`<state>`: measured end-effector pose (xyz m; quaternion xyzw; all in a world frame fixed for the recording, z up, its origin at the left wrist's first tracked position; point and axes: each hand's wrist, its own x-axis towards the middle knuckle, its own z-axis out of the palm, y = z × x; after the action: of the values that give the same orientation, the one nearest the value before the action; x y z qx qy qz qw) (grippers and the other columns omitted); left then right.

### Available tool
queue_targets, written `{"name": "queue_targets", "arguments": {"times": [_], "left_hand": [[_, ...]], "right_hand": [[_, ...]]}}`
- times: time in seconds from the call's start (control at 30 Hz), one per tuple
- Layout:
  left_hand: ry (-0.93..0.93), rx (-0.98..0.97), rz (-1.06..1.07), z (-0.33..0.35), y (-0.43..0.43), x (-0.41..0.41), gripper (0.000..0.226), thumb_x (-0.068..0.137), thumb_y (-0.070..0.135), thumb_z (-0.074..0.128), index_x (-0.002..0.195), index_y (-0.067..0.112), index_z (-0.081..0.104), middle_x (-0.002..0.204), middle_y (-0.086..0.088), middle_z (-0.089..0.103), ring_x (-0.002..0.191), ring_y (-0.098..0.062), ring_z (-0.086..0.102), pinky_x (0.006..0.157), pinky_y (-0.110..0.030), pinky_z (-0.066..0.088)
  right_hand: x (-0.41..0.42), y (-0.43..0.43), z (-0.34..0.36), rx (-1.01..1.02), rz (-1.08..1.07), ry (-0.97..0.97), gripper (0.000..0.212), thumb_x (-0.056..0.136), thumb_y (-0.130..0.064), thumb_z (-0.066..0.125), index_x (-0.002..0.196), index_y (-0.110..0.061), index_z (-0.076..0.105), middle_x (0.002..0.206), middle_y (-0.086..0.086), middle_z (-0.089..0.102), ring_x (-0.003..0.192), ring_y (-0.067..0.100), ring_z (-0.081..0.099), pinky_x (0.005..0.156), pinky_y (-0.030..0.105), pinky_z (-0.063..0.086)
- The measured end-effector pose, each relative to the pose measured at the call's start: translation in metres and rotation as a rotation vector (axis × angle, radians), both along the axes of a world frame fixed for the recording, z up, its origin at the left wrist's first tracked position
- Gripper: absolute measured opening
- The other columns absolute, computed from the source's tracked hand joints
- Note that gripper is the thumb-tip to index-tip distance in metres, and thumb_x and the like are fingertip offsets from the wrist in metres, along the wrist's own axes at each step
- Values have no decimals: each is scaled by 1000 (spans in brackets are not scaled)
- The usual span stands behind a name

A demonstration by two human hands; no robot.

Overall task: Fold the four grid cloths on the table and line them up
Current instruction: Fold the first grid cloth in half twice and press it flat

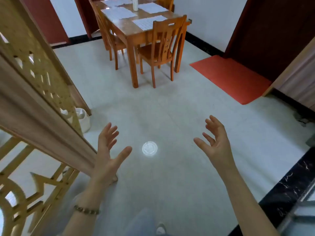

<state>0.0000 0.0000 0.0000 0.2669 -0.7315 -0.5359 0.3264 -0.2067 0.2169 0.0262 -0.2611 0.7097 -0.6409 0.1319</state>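
Hovering over the floor (170,108), left hand (107,150) and right hand (215,143) are both spread wide and empty, the four cloths (119,12) lying flat on the desk (134,34) far ahead, slightly left, so the left looks marginally nearer.

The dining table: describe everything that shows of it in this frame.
The dining table is orange-brown wood with a glossy top and square legs. It stands on the pale tiled floor at the far end of the room. Four white grid cloths lie spread flat and unfolded on it, around an upright white cylinder. Matching wooden chairs are pushed in along both sides. The frame's top edge cuts off its far end.
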Motion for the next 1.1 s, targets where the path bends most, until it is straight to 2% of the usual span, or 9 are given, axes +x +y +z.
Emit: {"name": "queue_targets", "arguments": {"times": [0.23,0.33,0.4,0.53,0.67,0.83,1.1], "left_hand": [[-47,42,-11,-6,-11,-35,88,61,75,69,135,52,28,141,23,40,130,-1,43,110,-34,36],[-52,29,-19,-7,-28,-64,94,61,75,68,140,44,27,145,15,39,132,-2,41,111,-33,34],[-39,22,-26,-8,-46,-91,96,62,74,68,142,40,27,146,12,39,132,-3,41,111,-33,33],[-18,15,-32,-8,-89,-150,92,62,74,68,139,43,29,146,10,40,132,-3,42,111,-33,34],[-14,5,-38,-3,-141,-208,88,67,59,71,142,37,29,145,11,41,131,-3,42,112,-36,34],[2,-35,-91,13,-203,-279,88,65,71,70,138,45,30,144,14,41,131,-4,43,110,-33,35],[-41,-53,-147,18,-274,-403,85,65,71,68,137,47,29,145,15,40,131,-2,42,109,-28,35]], "right_hand": [[-35,-14,-10,31,-13,-37,73,79,-3,73,137,-29,37,137,-7,46,127,7,44,103,31,43],[-64,-29,-11,37,-13,-34,74,79,-3,73,138,-28,37,138,-7,46,127,7,44,103,31,43],[-89,-46,-12,43,-22,-28,74,79,-4,73,138,-28,37,137,-7,46,127,7,44,102,30,43],[-141,-88,-12,57,-39,-7,73,79,-4,73,137,-30,37,137,-8,46,127,6,44,102,31,43],[-194,-135,-6,76,-47,-4,72,79,-5,73,136,-32,37,136,-7,46,126,6,44,101,29,44],[-261,-184,2,66,-71,6,70,79,-4,72,134,-31,38,135,-9,47,126,5,45,100,28,45],[-382,-243,0,74,-130,5,70,79,-5,72,137,-28,38,136,-5,47,125,6,46,97,24,45]]}}
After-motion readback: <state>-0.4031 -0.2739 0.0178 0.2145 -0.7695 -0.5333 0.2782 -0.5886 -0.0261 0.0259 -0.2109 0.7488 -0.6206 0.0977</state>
